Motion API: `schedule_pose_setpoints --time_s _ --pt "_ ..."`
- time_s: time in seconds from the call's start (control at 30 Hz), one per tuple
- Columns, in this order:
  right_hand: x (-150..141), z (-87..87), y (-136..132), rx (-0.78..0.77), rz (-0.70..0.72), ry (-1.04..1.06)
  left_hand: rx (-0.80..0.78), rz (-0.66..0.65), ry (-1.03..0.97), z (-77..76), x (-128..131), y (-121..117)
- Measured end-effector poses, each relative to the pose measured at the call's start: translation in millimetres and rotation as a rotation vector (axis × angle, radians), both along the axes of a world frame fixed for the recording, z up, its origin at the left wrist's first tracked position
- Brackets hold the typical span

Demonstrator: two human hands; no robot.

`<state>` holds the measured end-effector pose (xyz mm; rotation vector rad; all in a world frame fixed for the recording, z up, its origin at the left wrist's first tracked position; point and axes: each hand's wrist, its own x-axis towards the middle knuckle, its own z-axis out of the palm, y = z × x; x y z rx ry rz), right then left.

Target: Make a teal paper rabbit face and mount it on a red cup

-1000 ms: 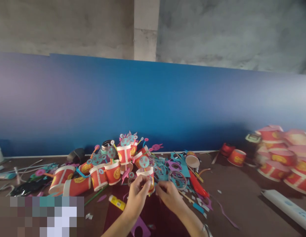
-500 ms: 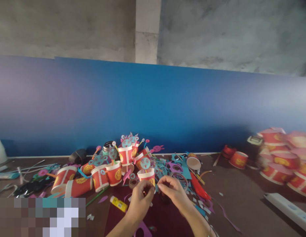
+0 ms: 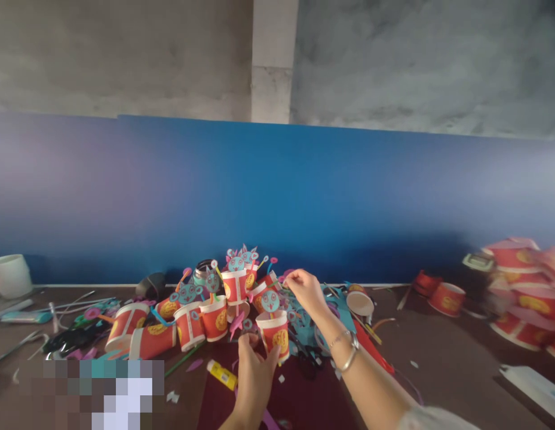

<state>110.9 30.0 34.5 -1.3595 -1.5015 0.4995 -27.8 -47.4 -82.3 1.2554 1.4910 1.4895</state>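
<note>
My left hand (image 3: 255, 373) is curled around the lower left of a red-and-white paper cup (image 3: 277, 333), its thumb against the front. Behind the rim shows a round light-blue paper face (image 3: 270, 301). My right hand (image 3: 306, 292), wearing a bracelet and bangle, is raised right of the cup, thumb and fingertips pinched together. Whatever is in that pinch is too small to make out. Below it, dark scissors (image 3: 307, 360) lie among paper scraps. A yellow glue stick (image 3: 222, 375) rests left of my left hand.
More decorated cups (image 3: 190, 325) crowd the left and back of the table. At right are a loose cup (image 3: 446, 298), stacked red cups (image 3: 523, 292) and a white power strip (image 3: 534, 385). A red long-shaped item (image 3: 371, 346) lies near my right forearm. A blue panel (image 3: 277, 203) stands behind.
My right hand has risen up and away from the front of the cup. My left hand has shifted slightly down, exposing more of the cup. The view has moved slightly.
</note>
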Motion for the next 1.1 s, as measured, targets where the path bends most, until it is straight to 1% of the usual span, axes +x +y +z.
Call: schedule_pose_setpoints --time_s 0.13,0.3,0.43,0.53,0.67,0.8,1.1 --pt "-14.3 -0.3 18.9 -0.072 0.059 -0.079 -0.002 -0.048 -0.048 -0.7 1.6 5.1" --pt "-18.3 -3.6 26.2 -0.111 0.091 -0.134 -0.056 -0.099 0.017 3.3 1.7 5.3" --pt "-15.9 -6.6 31.0 -0.113 0.115 -0.155 -0.056 -0.159 0.102 7.8 1.6 1.5" --pt "-13.6 -9.5 32.5 -0.116 0.152 -0.161 -0.038 -0.183 0.146 7.6 2.0 -0.6" --pt "-9.8 -12.7 32.3 -0.117 0.187 -0.164 0.013 -0.194 0.114 0.9 2.5 1.0" --pt "-7.0 -13.8 32.9 -0.117 0.21 -0.16 0.005 -0.191 0.142 -3.5 2.1 3.7" --pt "-6.9 -11.2 31.8 -0.101 0.287 -0.135 -0.002 -0.202 0.141 -2.2 1.3 3.3"
